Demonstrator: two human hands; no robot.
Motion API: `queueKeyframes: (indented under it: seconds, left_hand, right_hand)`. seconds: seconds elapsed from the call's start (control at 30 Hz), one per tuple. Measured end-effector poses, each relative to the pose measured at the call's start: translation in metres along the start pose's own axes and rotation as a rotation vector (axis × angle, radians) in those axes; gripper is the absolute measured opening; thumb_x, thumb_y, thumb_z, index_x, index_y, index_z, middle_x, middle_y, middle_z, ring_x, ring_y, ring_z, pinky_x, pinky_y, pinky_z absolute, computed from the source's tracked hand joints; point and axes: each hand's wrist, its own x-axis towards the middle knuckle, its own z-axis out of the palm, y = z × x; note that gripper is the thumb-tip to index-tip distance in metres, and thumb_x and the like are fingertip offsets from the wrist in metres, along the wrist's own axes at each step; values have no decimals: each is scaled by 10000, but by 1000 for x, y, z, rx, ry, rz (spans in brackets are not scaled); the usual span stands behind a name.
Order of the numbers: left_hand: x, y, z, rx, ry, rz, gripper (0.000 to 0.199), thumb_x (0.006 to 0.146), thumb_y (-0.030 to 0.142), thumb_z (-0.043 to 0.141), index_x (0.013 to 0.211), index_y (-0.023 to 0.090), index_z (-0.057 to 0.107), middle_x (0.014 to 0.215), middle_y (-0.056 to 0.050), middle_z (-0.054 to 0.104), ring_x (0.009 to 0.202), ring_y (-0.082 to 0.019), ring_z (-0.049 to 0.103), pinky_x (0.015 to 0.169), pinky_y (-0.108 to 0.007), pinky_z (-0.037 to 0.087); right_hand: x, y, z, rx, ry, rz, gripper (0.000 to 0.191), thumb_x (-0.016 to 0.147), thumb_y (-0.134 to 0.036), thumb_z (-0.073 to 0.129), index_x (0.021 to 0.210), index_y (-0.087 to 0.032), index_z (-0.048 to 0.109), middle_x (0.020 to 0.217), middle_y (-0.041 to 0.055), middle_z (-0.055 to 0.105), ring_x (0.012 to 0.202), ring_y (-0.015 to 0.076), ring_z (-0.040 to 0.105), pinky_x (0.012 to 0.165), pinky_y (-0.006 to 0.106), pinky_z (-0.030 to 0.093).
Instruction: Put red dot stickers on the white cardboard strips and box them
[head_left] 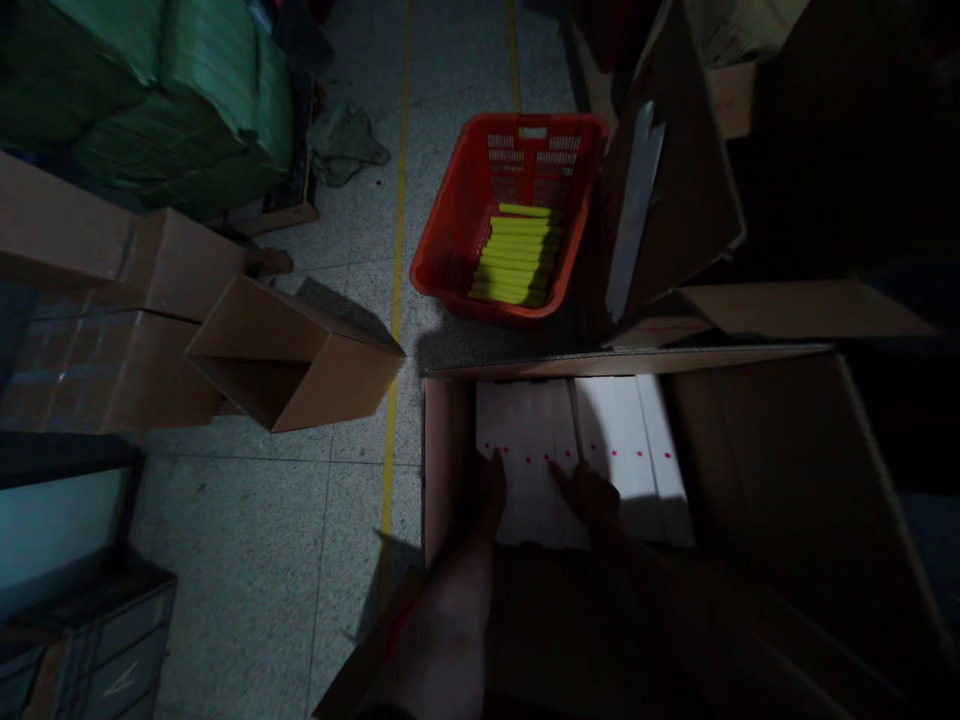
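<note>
Several long white boxes (525,410), each marked with a red dot, lie side by side in a large open carton (450,430). Down along the left edge of this row is my left hand (491,490), one digit stretched out over the leftmost box; its other fingers are lost in shadow. My right hand (592,493) rests on the boxes, its index finger extended near a red dot. Neither hand visibly lifts a box. To its right, more white boxes (622,420) lie partly in bright light, partly in shadow.
Beyond the carton stands a red plastic basket (450,225) holding several yellow sticks (517,260). An open cardboard box (345,375) sits at left, beside stacked cartons (157,350). Green wrapped bales (217,90) fill the upper left. A raised cardboard flap (690,190) stands at right.
</note>
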Motion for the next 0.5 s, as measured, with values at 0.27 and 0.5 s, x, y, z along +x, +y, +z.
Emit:
queueKeyframes:
  seconds: [0.27,0.5]
  left_hand:
    - [1,-2,2,-19,-2,15,614,944,469,397,1371,29,431,1354,-261,514,1245,-300,534,992,-384,472]
    - [9,-2,16,-72,-60,-17,604,942,462,402,1375,40,412,1345,-255,523,1232,-296,545,1023,-388,432]
  right_hand:
    - [1,-2,-11,37,-38,32,708,894,-723,333,1099,-106,613,1018,192,670,948,306,658,760,384,505]
    - [14,-5,-20,-31,-113,-58,610,933,-603,367,1000,-93,696,1025,213,668,1022,336,622,810,419,492]
